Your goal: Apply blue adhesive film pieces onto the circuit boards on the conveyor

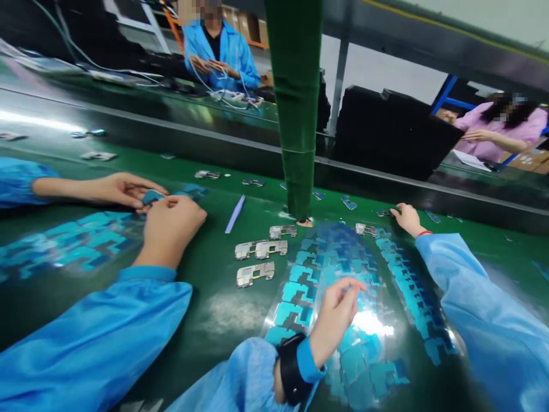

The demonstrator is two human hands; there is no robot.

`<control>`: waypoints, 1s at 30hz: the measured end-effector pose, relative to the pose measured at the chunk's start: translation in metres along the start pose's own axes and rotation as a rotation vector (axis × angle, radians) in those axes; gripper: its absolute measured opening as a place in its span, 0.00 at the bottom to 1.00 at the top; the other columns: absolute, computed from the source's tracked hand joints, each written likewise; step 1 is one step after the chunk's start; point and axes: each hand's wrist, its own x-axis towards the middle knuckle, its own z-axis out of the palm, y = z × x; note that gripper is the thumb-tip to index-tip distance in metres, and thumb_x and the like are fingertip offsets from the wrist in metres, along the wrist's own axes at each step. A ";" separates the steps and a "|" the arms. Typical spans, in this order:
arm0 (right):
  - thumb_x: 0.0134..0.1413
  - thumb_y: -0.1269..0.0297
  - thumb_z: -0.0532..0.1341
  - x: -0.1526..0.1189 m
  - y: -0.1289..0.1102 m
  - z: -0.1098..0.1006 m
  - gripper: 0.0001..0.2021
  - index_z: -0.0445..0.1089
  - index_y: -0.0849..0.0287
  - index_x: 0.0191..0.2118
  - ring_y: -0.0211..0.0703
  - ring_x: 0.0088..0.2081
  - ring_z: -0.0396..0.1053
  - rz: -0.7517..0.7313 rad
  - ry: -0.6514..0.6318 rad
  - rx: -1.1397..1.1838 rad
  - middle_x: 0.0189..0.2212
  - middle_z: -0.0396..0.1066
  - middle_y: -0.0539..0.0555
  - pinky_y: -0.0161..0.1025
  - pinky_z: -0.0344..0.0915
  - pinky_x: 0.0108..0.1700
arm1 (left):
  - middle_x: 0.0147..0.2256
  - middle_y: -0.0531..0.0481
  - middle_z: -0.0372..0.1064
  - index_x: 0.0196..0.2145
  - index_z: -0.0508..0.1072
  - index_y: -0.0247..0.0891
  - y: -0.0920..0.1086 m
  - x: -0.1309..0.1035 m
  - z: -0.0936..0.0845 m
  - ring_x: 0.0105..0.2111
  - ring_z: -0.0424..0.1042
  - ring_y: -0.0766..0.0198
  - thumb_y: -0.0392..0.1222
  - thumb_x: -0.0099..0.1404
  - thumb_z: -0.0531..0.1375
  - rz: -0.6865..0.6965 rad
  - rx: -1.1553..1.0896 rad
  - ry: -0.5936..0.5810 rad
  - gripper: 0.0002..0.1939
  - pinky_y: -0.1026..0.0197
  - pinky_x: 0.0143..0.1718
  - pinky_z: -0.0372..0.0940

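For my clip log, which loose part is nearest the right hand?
The small part right at the fingertips of the right hand, beyond the silver part by the rightmost blue strip; others lie farther off.

We can't read the small part at our right hand, right of centre, far too tiny! We see a co-worker's sleeve cut off at the left edge, a blurred piece above it.

The right hand is at a small part, left hand above teal film.
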 end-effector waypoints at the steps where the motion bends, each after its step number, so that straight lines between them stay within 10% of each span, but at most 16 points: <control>1: 0.63 0.61 0.59 -0.001 0.004 0.000 0.12 0.69 0.60 0.48 0.43 0.46 0.70 -0.049 0.019 -0.033 0.49 0.69 0.58 0.45 0.70 0.47 | 0.11 0.66 0.44 0.31 0.69 0.36 0.001 -0.001 0.000 0.13 0.40 0.74 0.53 0.54 0.56 -0.007 -0.003 0.000 0.16 0.67 0.15 0.39; 11: 0.46 0.56 0.70 -0.029 -0.008 0.036 0.18 0.76 0.59 0.43 0.57 0.54 0.68 -0.490 -0.283 -0.106 0.52 0.69 0.63 0.53 0.62 0.58 | 0.13 0.66 0.43 0.30 0.70 0.35 0.000 0.000 -0.003 0.14 0.40 0.75 0.51 0.56 0.57 -0.003 -0.031 -0.008 0.15 0.68 0.15 0.39; 19: 0.50 0.60 0.65 -0.034 -0.035 0.021 0.10 0.70 0.61 0.34 0.44 0.32 0.71 -0.456 -0.256 0.103 0.30 0.73 0.53 0.44 0.68 0.41 | 0.18 0.58 0.61 0.34 0.71 0.35 0.001 0.004 -0.007 0.18 0.60 0.71 0.46 0.60 0.58 0.124 -0.013 0.106 0.11 0.67 0.21 0.57; 24: 0.49 0.57 0.67 -0.091 -0.080 0.001 0.13 0.69 0.61 0.36 0.40 0.32 0.72 -0.431 -0.399 0.283 0.31 0.74 0.52 0.38 0.70 0.38 | 0.49 0.46 0.69 0.53 0.65 0.42 0.009 0.004 -0.008 0.47 0.71 0.61 0.48 0.60 0.63 0.212 -0.076 0.223 0.24 0.61 0.45 0.68; 27: 0.50 0.58 0.67 -0.132 -0.102 -0.003 0.13 0.69 0.61 0.37 0.40 0.33 0.74 -0.416 -0.665 0.479 0.32 0.74 0.52 0.38 0.72 0.39 | 0.38 0.48 0.73 0.42 0.73 0.38 0.014 0.007 -0.009 0.35 0.73 0.63 0.48 0.59 0.65 0.223 -0.099 0.189 0.16 0.62 0.36 0.69; 30: 0.55 0.57 0.64 -0.161 -0.103 -0.005 0.17 0.68 0.58 0.48 0.42 0.40 0.74 -0.407 -0.553 0.453 0.38 0.75 0.54 0.42 0.72 0.45 | 0.30 0.51 0.71 0.30 0.73 0.37 0.018 0.013 -0.012 0.25 0.68 0.68 0.47 0.56 0.66 0.241 -0.145 0.238 0.11 0.64 0.29 0.66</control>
